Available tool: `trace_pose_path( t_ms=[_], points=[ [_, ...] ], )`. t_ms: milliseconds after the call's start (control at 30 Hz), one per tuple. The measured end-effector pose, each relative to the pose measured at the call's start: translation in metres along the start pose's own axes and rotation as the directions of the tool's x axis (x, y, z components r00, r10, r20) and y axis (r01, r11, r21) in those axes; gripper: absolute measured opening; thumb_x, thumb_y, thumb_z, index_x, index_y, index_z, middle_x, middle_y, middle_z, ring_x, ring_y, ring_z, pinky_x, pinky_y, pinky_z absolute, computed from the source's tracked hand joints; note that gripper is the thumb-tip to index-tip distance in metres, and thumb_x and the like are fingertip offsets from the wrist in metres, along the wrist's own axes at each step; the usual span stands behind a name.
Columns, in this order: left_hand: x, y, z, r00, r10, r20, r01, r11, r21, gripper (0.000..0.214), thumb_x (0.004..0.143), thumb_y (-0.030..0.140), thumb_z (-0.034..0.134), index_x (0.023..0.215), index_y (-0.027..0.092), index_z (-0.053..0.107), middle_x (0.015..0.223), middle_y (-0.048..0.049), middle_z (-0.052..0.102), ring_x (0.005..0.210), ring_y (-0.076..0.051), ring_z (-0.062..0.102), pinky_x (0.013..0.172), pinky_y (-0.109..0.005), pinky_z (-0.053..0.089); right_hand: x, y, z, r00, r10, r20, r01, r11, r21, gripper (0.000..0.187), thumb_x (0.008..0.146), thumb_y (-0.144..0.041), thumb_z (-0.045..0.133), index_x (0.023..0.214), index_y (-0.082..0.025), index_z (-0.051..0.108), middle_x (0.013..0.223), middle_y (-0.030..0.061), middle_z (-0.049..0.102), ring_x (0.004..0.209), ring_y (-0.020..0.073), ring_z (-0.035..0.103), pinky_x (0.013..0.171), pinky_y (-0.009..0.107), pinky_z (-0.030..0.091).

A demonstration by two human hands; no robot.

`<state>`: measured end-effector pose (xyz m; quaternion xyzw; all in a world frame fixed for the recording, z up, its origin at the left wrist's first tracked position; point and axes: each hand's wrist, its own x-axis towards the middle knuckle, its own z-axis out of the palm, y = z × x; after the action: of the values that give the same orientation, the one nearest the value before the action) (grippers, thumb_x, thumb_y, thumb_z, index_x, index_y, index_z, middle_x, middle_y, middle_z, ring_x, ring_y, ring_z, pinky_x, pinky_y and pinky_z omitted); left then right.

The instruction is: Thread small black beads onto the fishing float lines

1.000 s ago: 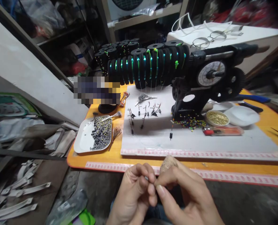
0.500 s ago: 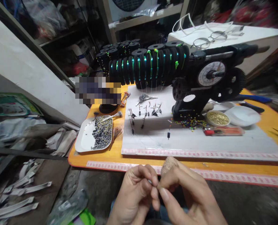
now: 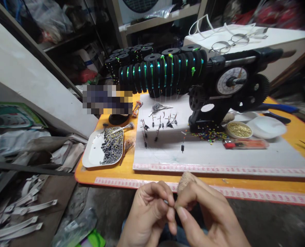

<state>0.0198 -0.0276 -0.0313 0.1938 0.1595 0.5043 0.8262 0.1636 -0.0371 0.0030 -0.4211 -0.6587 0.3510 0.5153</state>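
Observation:
In front of the table edge, my left hand is closed in a pinch on a small dark grey piece, which shows between the thumb and fingers. My right hand pinches with thumb and forefinger right beside it; what those tips hold is too small to make out. A thin line with a small black cylinder lies on the white board beyond my hands. Several more black cylinders with thin stems are scattered farther left on the board.
A white tray of small grey pieces stands at left. Behind the board is a black geared winder with line-wound foam spools. Coloured beads, a bowl of brass-coloured bits and a red-tipped packet lie at right.
The black cylinder on the thin line has shifted slightly left on the board. My fingertips have parted a little, and more of the grey piece shows.

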Motion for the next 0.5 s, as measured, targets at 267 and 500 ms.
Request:
trace_pose_path(
  t_ms=[267,500],
  points=[
    [0.0002,-0.0009,-0.0015,1.000,0.007,0.012,-0.007,1.000,-0.011,0.001,0.085,0.016,0.078,0.086,0.016,0.079,0.077,0.0002,0.069,0.052,0.000,0.061,0.049,-0.006,0.054,-0.0023,-0.0007,0.0005,1.000,-0.002,0.007,0.002,1.000,-0.010,0.019,0.085,-0.008,0.051,0.073,-0.022,0.051,0.068,-0.0030,0.057,0.064,0.0125,0.055,0.057,0.024,0.044],
    [-0.0003,0.0017,0.0017,0.999,0.008,-0.039,-0.006,0.999,0.050,0.003,0.082,0.016,0.081,0.084,0.018,0.079,0.078,0.0006,0.069,0.053,0.000,0.063,0.050,-0.006,0.053,-0.0004,-0.0007,0.0004,1.000,0.015,0.020,-0.015,1.000,-0.011,0.020,0.086,-0.007,0.051,0.073,-0.022,0.052,0.068,-0.0029,0.055,0.065,0.0129,0.054,0.058,0.025,0.043]
  ],
)
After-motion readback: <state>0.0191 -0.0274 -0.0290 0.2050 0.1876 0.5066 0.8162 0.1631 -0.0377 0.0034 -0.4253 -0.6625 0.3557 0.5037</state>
